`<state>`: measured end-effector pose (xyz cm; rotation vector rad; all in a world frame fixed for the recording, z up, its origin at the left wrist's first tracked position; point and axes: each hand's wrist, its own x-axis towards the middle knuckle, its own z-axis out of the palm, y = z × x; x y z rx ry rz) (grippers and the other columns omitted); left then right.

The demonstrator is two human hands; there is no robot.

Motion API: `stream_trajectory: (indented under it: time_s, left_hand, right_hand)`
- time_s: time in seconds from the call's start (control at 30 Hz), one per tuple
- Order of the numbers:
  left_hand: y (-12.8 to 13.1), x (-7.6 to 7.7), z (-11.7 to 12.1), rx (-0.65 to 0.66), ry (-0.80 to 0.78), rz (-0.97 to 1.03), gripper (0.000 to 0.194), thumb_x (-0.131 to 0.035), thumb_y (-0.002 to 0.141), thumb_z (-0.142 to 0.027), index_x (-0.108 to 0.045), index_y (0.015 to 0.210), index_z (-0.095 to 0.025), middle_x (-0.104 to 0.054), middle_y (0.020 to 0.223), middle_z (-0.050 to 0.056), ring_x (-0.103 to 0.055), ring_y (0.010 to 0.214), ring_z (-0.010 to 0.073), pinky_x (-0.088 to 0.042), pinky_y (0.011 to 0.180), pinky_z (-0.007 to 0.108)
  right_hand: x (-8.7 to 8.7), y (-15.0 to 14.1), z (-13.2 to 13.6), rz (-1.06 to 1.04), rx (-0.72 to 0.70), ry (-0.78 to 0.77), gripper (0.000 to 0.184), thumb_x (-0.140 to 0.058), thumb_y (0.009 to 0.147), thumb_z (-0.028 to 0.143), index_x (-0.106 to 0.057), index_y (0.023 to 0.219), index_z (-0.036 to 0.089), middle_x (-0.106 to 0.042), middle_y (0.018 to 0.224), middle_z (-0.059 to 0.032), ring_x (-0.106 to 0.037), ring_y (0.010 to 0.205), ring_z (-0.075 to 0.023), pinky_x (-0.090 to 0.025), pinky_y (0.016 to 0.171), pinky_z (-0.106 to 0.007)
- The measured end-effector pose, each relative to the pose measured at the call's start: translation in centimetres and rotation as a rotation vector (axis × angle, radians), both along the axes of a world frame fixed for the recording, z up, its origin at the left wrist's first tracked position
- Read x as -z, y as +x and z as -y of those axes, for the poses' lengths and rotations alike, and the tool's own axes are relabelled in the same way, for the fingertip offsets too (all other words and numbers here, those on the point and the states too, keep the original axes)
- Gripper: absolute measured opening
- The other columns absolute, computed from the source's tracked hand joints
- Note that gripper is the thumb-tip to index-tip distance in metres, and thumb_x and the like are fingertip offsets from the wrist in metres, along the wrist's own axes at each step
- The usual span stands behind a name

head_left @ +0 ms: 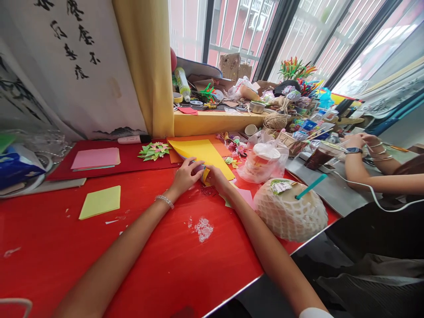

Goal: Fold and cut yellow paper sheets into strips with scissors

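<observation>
A stack of coloured paper with a yellow sheet (pixel 207 152) on top lies ahead of me, its near edge lifted and curled. My left hand (pixel 188 174) has its fingers closed over the near left part of that stack, where a bluish-purple layer shows under the fingertips. Close beside it, my right hand (pixel 217 177) pinches the curled near edge of the yellow paper. The right thumb is partly hidden. Beyond my left hand sits a folded-paper flower (pixel 154 151) in green and pink. A pink paper sheet (pixel 245 197) lies partly behind my right forearm.
Pale green square paper (pixel 100 202) and a pink paper stack (pixel 96 158) lie left. White scraps (pixel 203 229) are on the red tabletop (pixel 159 265). A netted coconut (pixel 291 212) with a straw and a bagged cup (pixel 263 157) stand right, near another person's hands (pixel 359 142).
</observation>
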<state>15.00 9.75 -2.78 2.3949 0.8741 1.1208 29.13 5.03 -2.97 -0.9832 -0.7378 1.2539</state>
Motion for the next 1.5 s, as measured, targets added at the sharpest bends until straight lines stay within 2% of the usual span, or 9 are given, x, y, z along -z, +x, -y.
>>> stream_trajectory:
  time_s: [0.1,0.2,0.37,0.67,1.13,1.33,1.5]
  left_hand:
    - [0.01,0.00,0.02,0.007,0.001,0.006,0.032,-0.054,0.086,-0.031,-0.062,0.116,-0.021,-0.051,0.126,0.008,-0.051,0.118,0.0212,-0.041,0.102,0.033]
    - [-0.02,-0.03,0.05,0.012,0.001,0.009,0.033,-0.053,0.086,-0.032,-0.062,0.116,-0.021,-0.051,0.126,0.009,-0.051,0.118,0.0218,-0.041,0.101,0.034]
    - [-0.10,-0.09,-0.01,0.025,0.004,0.019,0.032,-0.053,0.086,-0.031,-0.062,0.115,-0.022,-0.051,0.125,0.009,-0.050,0.118,0.0209,-0.041,0.101,0.033]
    - [-0.15,-0.10,-0.15,0.048,0.004,0.032,0.032,-0.053,0.086,-0.031,-0.062,0.116,-0.021,-0.052,0.124,0.009,-0.051,0.117,0.0203,-0.040,0.102,0.033]
    - [-0.10,0.26,-0.49,0.052,0.006,0.034,0.033,-0.053,0.086,-0.034,-0.062,0.116,-0.022,-0.051,0.124,0.008,-0.051,0.114,0.0201,-0.042,0.100,0.033]
    - [-0.08,0.30,-0.42,0.068,-0.005,0.040,0.035,-0.053,0.086,-0.035,-0.062,0.116,-0.022,-0.051,0.125,0.009,-0.051,0.116,0.0210,-0.041,0.101,0.034]
    - [-0.01,-0.04,-0.24,0.094,-0.029,0.079,0.039,-0.051,0.086,-0.034,-0.055,0.123,-0.021,-0.051,0.129,0.008,-0.047,0.122,0.0203,-0.036,0.106,0.036]
  right_hand:
    - [-0.10,0.04,0.11,0.051,-0.090,-0.007,0.019,-0.056,0.077,0.032,-0.066,0.081,0.016,-0.064,0.064,-0.0001,-0.060,0.065,-0.0148,-0.048,0.061,-0.025]
    - [-0.11,0.05,0.16,0.091,-0.108,0.006,0.022,-0.055,0.075,0.035,-0.065,0.081,0.017,-0.066,0.070,-0.0012,-0.060,0.069,-0.0148,-0.047,0.063,-0.025]
    - [0.21,0.17,-0.03,0.143,-0.042,0.053,0.020,-0.060,0.071,0.038,-0.060,0.075,0.018,-0.062,0.069,0.0016,-0.056,0.065,-0.0125,-0.045,0.060,-0.024]
    - [0.21,0.19,0.09,0.198,0.032,0.046,0.029,-0.065,0.065,0.044,-0.055,0.067,0.017,-0.053,0.061,0.0032,-0.051,0.057,-0.0099,-0.043,0.053,-0.022]
    - [0.33,0.23,-0.11,0.232,0.026,0.060,0.028,-0.063,0.066,0.044,-0.054,0.066,0.017,-0.054,0.064,0.0015,-0.052,0.059,-0.0110,-0.045,0.056,-0.024]
    - [0.55,0.33,-0.25,0.322,0.121,0.073,0.028,-0.062,0.066,0.042,-0.048,0.058,0.018,-0.046,0.057,0.0050,-0.044,0.054,-0.0085,-0.039,0.052,-0.022]
    - [0.77,0.60,-0.48,0.385,0.177,0.075,0.026,-0.058,0.066,0.040,-0.045,0.058,0.019,-0.043,0.055,0.0058,-0.041,0.053,-0.0085,-0.037,0.052,-0.023]
